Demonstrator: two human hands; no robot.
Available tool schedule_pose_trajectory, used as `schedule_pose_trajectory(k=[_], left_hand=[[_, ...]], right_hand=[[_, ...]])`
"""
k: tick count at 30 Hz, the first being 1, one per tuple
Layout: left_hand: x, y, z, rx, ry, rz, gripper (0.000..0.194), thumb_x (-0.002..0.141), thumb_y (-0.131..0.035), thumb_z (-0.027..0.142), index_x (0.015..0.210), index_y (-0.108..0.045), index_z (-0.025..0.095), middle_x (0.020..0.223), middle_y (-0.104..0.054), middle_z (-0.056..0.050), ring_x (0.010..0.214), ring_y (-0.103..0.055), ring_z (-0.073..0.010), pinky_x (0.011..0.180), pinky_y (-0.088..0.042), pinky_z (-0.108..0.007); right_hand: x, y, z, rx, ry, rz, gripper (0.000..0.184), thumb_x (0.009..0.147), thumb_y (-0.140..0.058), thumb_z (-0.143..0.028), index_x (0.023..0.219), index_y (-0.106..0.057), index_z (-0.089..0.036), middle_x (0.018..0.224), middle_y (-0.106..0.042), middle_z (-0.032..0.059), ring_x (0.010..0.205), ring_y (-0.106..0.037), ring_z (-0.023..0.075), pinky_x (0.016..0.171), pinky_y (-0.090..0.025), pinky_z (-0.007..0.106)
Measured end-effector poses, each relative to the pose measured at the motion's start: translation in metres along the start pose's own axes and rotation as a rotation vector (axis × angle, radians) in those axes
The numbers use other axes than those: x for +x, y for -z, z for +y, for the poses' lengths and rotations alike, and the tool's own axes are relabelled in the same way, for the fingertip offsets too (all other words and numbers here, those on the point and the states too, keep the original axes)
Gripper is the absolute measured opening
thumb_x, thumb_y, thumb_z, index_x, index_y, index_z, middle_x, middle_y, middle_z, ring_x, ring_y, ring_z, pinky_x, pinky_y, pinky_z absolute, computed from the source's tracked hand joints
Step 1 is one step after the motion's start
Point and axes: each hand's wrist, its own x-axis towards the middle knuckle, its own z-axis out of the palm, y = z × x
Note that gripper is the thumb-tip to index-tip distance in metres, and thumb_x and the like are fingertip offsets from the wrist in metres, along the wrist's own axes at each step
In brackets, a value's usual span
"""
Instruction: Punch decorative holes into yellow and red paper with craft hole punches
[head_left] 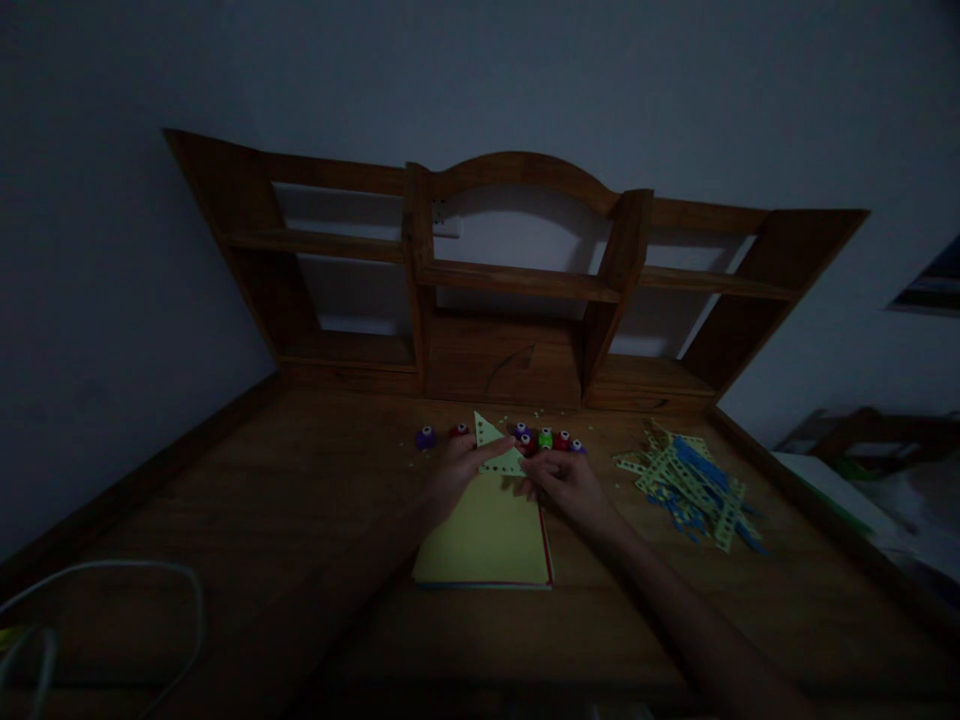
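A pale green-yellow paper triangle (510, 462) with a row of punched holes along its edges is held up over the desk. My left hand (456, 472) grips it from the left, the thumb lying across its face. At the lower right corner, the fingers of my right hand (568, 482) pinch the triangle. Below both hands lies a stack of paper sheets (484, 540), yellow on top with red and blue edges showing. Just behind the hands stand several small round craft punches, among them a green one (546, 438), a red one (564, 439) and a purple one (425, 437).
On the right lies a pile of hole-punched paper strips (686, 485), pale green and blue. Tiny paper bits are scattered near the punches. A wooden shelf unit (517, 280) rises along the desk's back. At the lower left a white cable (112, 564) loops over the desk (300, 510).
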Motion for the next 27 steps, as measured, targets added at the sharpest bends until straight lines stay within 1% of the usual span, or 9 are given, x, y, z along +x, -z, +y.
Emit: schedule_pose_trajectory(k=[4,6,8,10,13,15,18,22,27], left_hand=[[0.004,0.007,0.001,-0.093,-0.002,0.059,0.045,0.07,-0.073,0.047,0.096,-0.068,0.011,0.084,-0.071,-0.011,0.068,-0.067,-0.02,0.063,-0.051,-0.029],[0.006,0.01,0.003,-0.124,-0.012,0.084,0.044,0.071,-0.072,0.047,0.097,-0.067,0.012,0.085,-0.071,-0.01,0.07,-0.067,-0.0194,0.064,-0.051,-0.028],[0.007,0.013,0.005,-0.12,-0.014,0.127,0.042,0.071,-0.072,0.047,0.095,-0.067,0.013,0.087,-0.071,-0.01,0.072,-0.067,-0.0194,0.065,-0.052,-0.028],[0.007,0.014,0.006,-0.075,-0.023,0.164,0.042,0.069,-0.074,0.045,0.097,-0.066,0.015,0.093,-0.07,-0.01,0.078,-0.067,-0.0201,0.066,-0.053,-0.028],[0.006,0.013,0.006,0.021,-0.046,0.202,0.044,0.069,-0.075,0.043,0.103,-0.064,0.017,0.103,-0.068,-0.009,0.085,-0.066,-0.0205,0.064,-0.054,-0.027],[0.006,0.012,0.006,0.066,-0.047,0.218,0.043,0.07,-0.074,0.043,0.102,-0.062,0.018,0.1,-0.068,-0.008,0.081,-0.065,-0.0192,0.059,-0.054,-0.026],[0.006,0.011,0.005,0.096,-0.043,0.227,0.04,0.069,-0.075,0.041,0.098,-0.061,0.017,0.095,-0.067,-0.007,0.078,-0.065,-0.0179,0.058,-0.054,-0.025],[0.006,0.009,0.008,0.114,-0.025,0.229,0.044,0.063,-0.08,0.037,0.097,-0.06,0.018,0.097,-0.067,-0.007,0.082,-0.065,-0.0187,0.06,-0.055,-0.026],[0.007,0.007,0.01,0.096,-0.001,0.24,0.045,0.057,-0.083,0.033,0.092,-0.061,0.016,0.09,-0.069,-0.007,0.075,-0.066,-0.0189,0.065,-0.054,-0.029]], right_hand=[[0.001,0.007,-0.011,0.0,-0.032,0.066,0.043,0.085,-0.054,-0.053,0.063,-0.062,-0.017,0.055,-0.064,0.0034,0.049,-0.057,0.0145,0.05,-0.044,0.025],[0.001,0.017,-0.016,-0.046,-0.029,0.149,0.044,0.085,-0.052,-0.055,0.064,-0.061,-0.018,0.055,-0.062,0.003,0.049,-0.055,0.0139,0.048,-0.042,0.024],[0.002,0.029,-0.019,-0.178,0.004,0.24,0.044,0.086,-0.05,-0.055,0.063,-0.06,-0.019,0.056,-0.06,0.0027,0.051,-0.053,0.014,0.048,-0.04,0.024],[0.002,0.04,-0.018,-0.369,0.051,0.28,0.043,0.087,-0.048,-0.053,0.064,-0.061,-0.019,0.057,-0.06,0.003,0.053,-0.053,0.0147,0.05,-0.039,0.025],[0.001,0.052,-0.014,-0.67,0.118,0.21,0.033,0.088,-0.049,-0.047,0.078,-0.065,-0.02,0.069,-0.066,0.0046,0.06,-0.056,0.0168,0.056,-0.038,0.026],[0.0,0.056,-0.012,-0.844,0.145,0.147,0.028,0.086,-0.052,-0.045,0.087,-0.065,-0.021,0.077,-0.068,0.0056,0.064,-0.059,0.0181,0.059,-0.036,0.027],[-0.001,0.06,-0.01,-0.994,0.124,0.064,0.026,0.084,-0.056,-0.045,0.092,-0.065,-0.023,0.076,-0.069,0.006,0.062,-0.06,0.0187,0.057,-0.032,0.027],[-0.001,0.069,-0.008,-0.999,0.091,0.01,0.028,0.081,-0.059,-0.049,0.091,-0.066,-0.023,0.074,-0.069,0.0055,0.063,-0.061,0.019,0.057,-0.032,0.027],[0.001,0.085,-0.005,-0.797,0.034,0.0,0.037,0.072,-0.066,-0.057,0.077,-0.067,-0.02,0.066,-0.067,0.0029,0.057,-0.057,0.0167,0.054,-0.035,0.026]])
